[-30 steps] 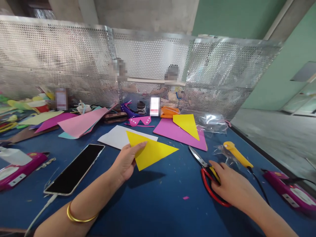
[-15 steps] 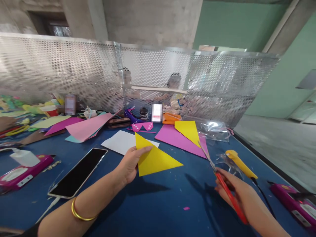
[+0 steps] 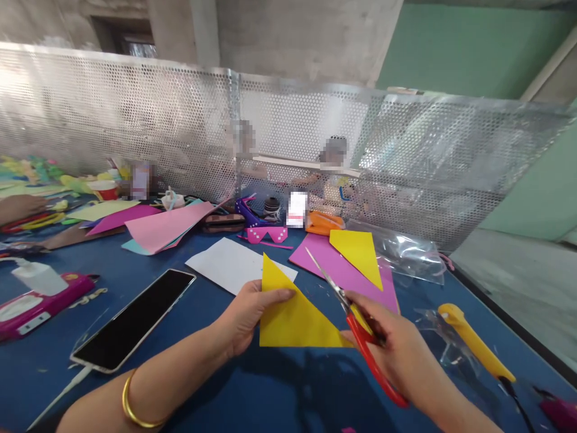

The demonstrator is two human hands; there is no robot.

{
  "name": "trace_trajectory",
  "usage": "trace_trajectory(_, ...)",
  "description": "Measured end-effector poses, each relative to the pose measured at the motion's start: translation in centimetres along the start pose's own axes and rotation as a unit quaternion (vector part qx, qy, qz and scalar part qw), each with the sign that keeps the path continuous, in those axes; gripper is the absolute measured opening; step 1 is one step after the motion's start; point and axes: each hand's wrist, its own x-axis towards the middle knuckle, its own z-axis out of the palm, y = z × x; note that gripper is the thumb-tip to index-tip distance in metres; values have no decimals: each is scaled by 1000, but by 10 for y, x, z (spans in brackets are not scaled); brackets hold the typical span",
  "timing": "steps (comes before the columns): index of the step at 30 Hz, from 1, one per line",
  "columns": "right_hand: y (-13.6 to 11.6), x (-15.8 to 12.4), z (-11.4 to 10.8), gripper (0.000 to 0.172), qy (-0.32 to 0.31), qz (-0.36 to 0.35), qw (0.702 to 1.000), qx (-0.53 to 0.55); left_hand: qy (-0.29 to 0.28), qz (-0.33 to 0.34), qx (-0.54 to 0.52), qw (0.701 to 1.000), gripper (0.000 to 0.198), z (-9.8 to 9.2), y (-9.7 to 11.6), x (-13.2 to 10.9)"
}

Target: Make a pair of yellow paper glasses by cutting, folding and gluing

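Note:
My left hand [image 3: 250, 316] grips a yellow triangular sheet [image 3: 288, 322] by its left side, thumb on top. The sheet is held above the blue table, its long edge slanting down to the right. Red-handled scissors [image 3: 367, 349] are in my right hand [image 3: 392, 343], blades pointing up and to the left. A finger of that hand reaches the sheet's right corner. Behind the blades, another yellow piece [image 3: 360, 252] lies on a purple sheet [image 3: 311, 249]. A white sheet [image 3: 225, 261] lies behind my left hand.
A phone [image 3: 135, 319] with its cable lies at left, beside a magenta power strip [image 3: 45, 307]. Pink glasses cutouts [image 3: 267, 234] and an orange pouch [image 3: 324, 222] lie at the back. A yellow glue gun [image 3: 478, 343] rests at right. Behind stands a perforated metal screen [image 3: 180, 120].
The scissors and my right hand have moved left to the yellow triangle's right corner. My left hand has lowered the triangle slightly, and the view has shifted.

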Motion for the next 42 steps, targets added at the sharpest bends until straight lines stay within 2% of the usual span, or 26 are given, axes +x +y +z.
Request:
trace_trajectory(6,8,-9,-16,60,-72,36,996,-47,-15,-18,-9,1000,40,-6,-5,0)
trace_trajectory(13,2,-3,-7,66,-89,53,988,-117,-28,-18,-7,999,41,-4,-6,0)
trace_trajectory(15,1,-6,-7,64,-81,22,988,-132,-28,-9,-3,1000,41,-4,-6,0)
trace_trajectory(18,1,-10,-8,62,-75,-62,980,-172,-27,12,5,1000,43,-4,-7,1)
trace_trajectory(22,2,-12,-5,57,-57,-167,950,-257,-28,47,21,998,41,-4,-9,2)
trace_trajectory(26,3,-12,0,57,-19,-226,918,-324,-34,59,37,997,39,-5,-12,2)
trace_trajectory(30,1,-13,3,59,-19,-234,909,-345,-41,58,48,996,38,-4,-13,2)
trace_trajectory(35,0,-14,5,52,-17,-225,912,-341,-41,50,55,996,40,-2,-15,1)
trace_trajectory(42,-1,-15,8,53,-20,-229,915,-331,-35,45,56,997,40,-1,-16,2)
